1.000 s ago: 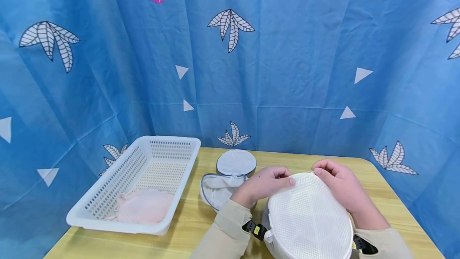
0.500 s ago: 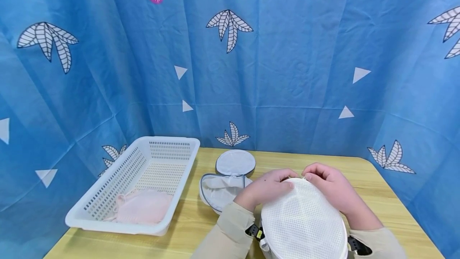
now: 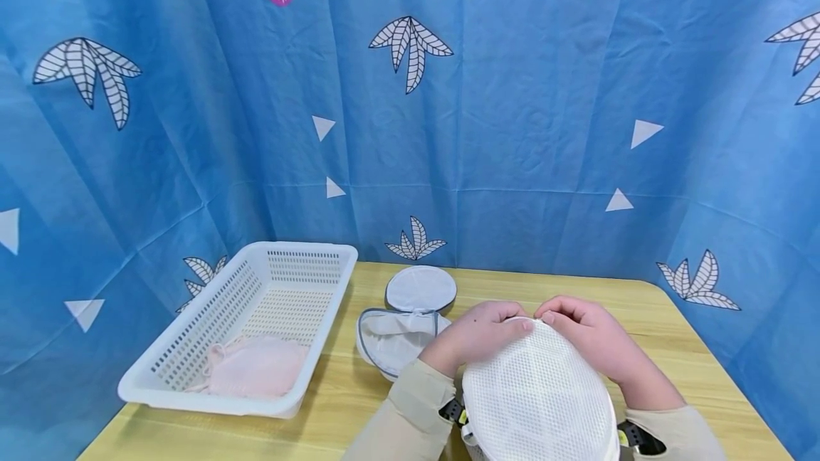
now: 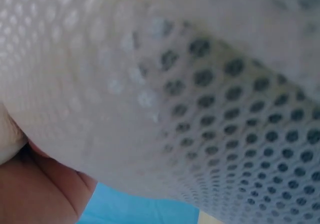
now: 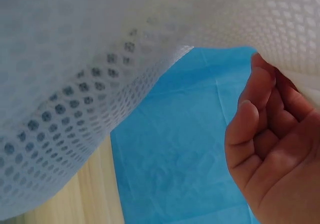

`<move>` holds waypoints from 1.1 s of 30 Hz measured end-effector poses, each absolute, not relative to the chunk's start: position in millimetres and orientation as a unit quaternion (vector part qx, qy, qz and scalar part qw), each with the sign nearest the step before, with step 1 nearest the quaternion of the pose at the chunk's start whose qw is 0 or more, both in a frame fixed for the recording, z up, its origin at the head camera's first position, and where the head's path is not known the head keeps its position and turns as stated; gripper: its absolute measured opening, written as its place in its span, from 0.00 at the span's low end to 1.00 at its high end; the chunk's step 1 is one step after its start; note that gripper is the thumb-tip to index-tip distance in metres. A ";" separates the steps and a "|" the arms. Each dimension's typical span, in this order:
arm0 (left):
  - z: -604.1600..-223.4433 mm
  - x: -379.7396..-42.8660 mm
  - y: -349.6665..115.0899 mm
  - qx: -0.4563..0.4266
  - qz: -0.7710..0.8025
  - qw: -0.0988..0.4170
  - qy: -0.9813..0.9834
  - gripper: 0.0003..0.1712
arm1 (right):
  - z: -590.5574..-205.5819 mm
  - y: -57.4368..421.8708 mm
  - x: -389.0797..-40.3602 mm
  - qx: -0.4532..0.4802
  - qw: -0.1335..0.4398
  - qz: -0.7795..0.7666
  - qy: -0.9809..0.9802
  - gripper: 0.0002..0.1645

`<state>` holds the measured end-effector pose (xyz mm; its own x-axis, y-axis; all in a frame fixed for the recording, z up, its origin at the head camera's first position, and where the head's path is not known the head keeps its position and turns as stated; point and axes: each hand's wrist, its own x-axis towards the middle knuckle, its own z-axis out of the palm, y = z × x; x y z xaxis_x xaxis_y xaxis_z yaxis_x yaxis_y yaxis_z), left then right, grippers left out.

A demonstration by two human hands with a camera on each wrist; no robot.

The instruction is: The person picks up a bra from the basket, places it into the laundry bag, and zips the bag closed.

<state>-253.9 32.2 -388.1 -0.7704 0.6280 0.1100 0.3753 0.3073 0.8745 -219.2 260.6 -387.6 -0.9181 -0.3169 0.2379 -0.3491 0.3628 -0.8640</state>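
A white mesh laundry bag [image 3: 538,397] with a rounded, rimmed lid panel stands at the front right in the head view. At its far rim, my left hand [image 3: 483,333] pinches the edge between thumb and fingers. Right beside it, my right hand [image 3: 586,333] pinches the same rim with thumb and curled forefinger. The honeycomb mesh [image 4: 240,124] fills most of the left wrist view, with part of the left hand at lower left. In the right wrist view the right hand's fingers [image 5: 265,114] are curled at the bag's edge; the pinched spot itself is hidden.
A white plastic basket [image 3: 333,319] on the left holds a pale pink cloth item [image 3: 259,368] with thin straps. Behind my left hand, a smaller grey-trimmed mesh bag [image 3: 391,340] lies with its round lid [image 3: 421,289] folded back. A blue curtain [image 3: 512,126] hangs behind the wooden table [image 3: 359,418].
Both hands have shifted slightly left and towards me along with the bag, the right hand more than the left. The gap between the hands has narrowed. Basket and smaller bag stay put.
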 end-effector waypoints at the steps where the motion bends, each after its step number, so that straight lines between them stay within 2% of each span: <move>1: -388.1 -254.1 31.8 0.311 0.502 0.128 0.797 0.14 | -387.4 260.9 -219.2 0.199 0.019 0.525 -0.827 0.12; 18: -388.2 -257.9 26.4 0.291 0.516 0.121 0.797 0.13 | -384.0 257.5 -214.9 0.197 0.076 0.490 -0.846 0.09; 33: -384.8 -259.6 20.5 0.246 0.545 0.102 0.795 0.13 | -381.8 259.7 -215.3 0.149 0.072 0.504 -0.848 0.12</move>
